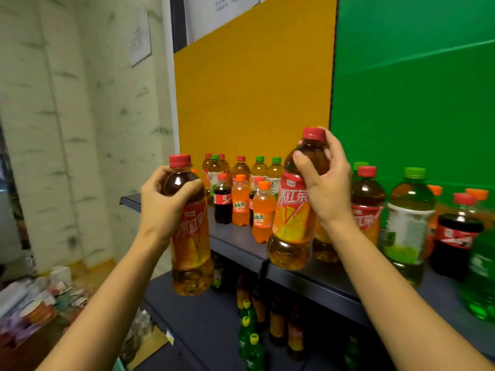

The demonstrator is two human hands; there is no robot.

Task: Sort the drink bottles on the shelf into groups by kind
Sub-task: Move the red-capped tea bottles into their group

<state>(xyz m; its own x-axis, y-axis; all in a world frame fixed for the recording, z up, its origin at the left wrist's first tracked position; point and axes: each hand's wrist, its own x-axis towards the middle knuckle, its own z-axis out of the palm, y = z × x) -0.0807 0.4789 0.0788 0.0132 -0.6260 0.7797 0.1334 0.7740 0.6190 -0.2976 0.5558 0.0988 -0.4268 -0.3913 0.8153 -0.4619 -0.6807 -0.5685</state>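
Note:
My left hand (166, 199) grips the shoulder of a red-capped iced tea bottle (191, 253), held in the air left of the dark shelf (235, 242). My right hand (325, 180) holds a second, identical iced tea bottle (293, 231) by its neck, tilted, its base just above the shelf's front edge. On the shelf stand small orange soda bottles (263, 212), a small cola (222, 202), green-capped green tea bottles (408, 226) and more red-capped tea bottles (367, 202).
A yellow panel (254, 89) and a green panel (412, 84) back the shelf. Lower shelves (203, 325) hold green soda and tea bottles. A blurred green bottle (482, 277) stands at the far right. Clutter (34, 303) lies on the floor at left.

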